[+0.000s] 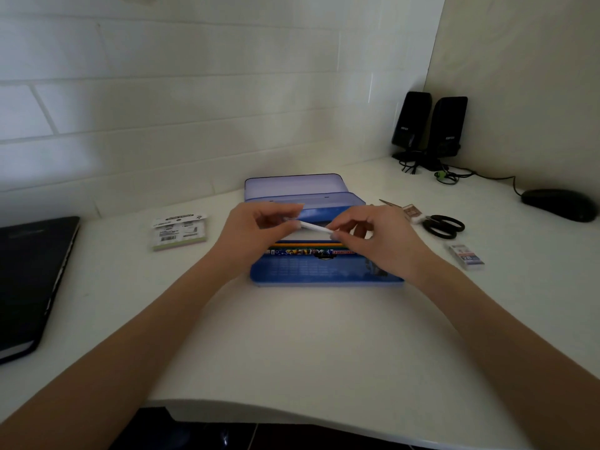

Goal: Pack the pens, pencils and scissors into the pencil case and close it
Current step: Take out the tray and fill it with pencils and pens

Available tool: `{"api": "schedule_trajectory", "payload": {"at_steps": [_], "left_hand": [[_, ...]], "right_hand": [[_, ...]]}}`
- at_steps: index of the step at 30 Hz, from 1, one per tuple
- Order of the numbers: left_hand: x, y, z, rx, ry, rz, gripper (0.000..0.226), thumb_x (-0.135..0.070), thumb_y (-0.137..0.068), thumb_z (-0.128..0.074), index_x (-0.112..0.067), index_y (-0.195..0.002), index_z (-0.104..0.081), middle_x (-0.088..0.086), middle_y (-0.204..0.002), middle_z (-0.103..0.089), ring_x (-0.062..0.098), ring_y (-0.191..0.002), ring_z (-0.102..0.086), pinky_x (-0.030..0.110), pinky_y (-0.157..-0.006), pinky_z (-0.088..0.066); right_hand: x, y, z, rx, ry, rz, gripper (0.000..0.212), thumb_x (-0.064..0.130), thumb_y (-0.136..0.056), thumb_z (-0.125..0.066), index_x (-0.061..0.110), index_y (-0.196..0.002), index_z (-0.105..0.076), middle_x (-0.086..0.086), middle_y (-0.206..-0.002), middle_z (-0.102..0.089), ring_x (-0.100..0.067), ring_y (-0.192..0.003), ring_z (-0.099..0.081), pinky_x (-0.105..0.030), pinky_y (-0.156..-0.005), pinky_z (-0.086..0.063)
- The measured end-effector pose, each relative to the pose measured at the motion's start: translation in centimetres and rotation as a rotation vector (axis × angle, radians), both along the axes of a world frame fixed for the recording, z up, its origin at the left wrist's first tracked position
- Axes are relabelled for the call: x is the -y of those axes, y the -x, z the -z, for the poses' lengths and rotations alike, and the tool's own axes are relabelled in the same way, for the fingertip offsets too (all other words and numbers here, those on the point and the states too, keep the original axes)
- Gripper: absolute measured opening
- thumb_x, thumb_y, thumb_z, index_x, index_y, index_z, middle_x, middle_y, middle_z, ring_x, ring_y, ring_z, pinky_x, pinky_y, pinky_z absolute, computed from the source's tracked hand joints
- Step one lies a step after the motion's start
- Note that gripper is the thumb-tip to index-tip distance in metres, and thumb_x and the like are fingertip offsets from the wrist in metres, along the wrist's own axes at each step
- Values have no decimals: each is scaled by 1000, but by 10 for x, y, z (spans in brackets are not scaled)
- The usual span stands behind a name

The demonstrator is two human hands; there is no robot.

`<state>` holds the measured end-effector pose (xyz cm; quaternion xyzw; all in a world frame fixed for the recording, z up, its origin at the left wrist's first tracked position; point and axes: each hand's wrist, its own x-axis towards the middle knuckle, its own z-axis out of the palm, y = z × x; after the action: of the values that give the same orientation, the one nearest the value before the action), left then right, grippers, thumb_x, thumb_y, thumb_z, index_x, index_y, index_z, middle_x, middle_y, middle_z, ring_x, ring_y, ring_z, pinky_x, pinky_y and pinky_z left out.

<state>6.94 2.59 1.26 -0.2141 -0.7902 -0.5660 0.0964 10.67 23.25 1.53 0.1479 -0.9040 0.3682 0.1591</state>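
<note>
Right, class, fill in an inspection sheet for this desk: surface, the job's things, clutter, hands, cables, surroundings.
Surface: white desk, curved front edge.
Job's things: blue plastic pencil case open, lid up; yellow pencil and patterned pencil inside; black-handled scissors outside, right of the case.
Clutter: printed card packet left; small white lead box right; black laptop far left; black mouse.
Hands: left hand and right hand both pinch a white pen above the case.
Cables: black leads by two black speakers.
Surroundings: white tiled wall.
</note>
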Motion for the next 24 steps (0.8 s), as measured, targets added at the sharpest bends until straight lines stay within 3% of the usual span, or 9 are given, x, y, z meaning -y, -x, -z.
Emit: {"api": "schedule_trajectory", "payload": {"at_steps": [3,7,11,18,22,24], "left_hand": [[6,3,-5,-1,25,-16,17,-9,-77,-72,-20,-89,-74,-3,-84,-73,1,-77,-65,9,-73,-48],[16,7,-12,9,6,-9,16,-3,-75,-73,-18,-81,-73,-12,-68,-73,-2,-67,-64,7,-69,-48],[26,14,-15,51,-89,-54,18,-2,-77,-70,-20,-76,-71,-12,-60,-71,0,-56,-62,11,-64,-52],[24,20,-4,82,-9,-60,22,-5,-80,-68,-26,-75,-71,-17,-68,-72,1,-70,-63,14,-71,-51],[21,19,-1,123,20,-48,22,-2,-82,-65,-23,-79,-70,-14,-77,-72,-8,-73,-65,4,-69,-47],[19,17,-1,155,57,-22,17,-5,-82,-66,-21,-83,-70,-10,-87,-71,-8,-77,-65,0,-67,-44]], "right_hand": [[-2,0,0,-13,-1,-22,16,17,-82,-68,28,-92,-73,7,-81,-71,-11,-67,-56,-21,-64,-46],[-6,2,2,-20,20,-5,18,20,-81,-70,31,-96,-70,11,-85,-68,-4,-69,-52,-13,-64,-42],[-13,4,-1,-46,37,66,6,21,-84,-68,25,-88,-71,9,-83,-68,-6,-72,-56,-7,-66,-41],[-29,2,-12,56,-12,32,6,19,-85,-67,18,-88,-73,13,-81,-66,15,-70,-56,2,-64,-40],[-26,-1,-13,113,-82,-14,5,22,-82,-70,21,-85,-74,11,-76,-66,5,-61,-56,-7,-57,-43],[-22,-1,-11,111,-128,-28,4,25,-79,-72,24,-82,-74,11,-77,-68,-1,-70,-59,-12,-63,-44]]}}
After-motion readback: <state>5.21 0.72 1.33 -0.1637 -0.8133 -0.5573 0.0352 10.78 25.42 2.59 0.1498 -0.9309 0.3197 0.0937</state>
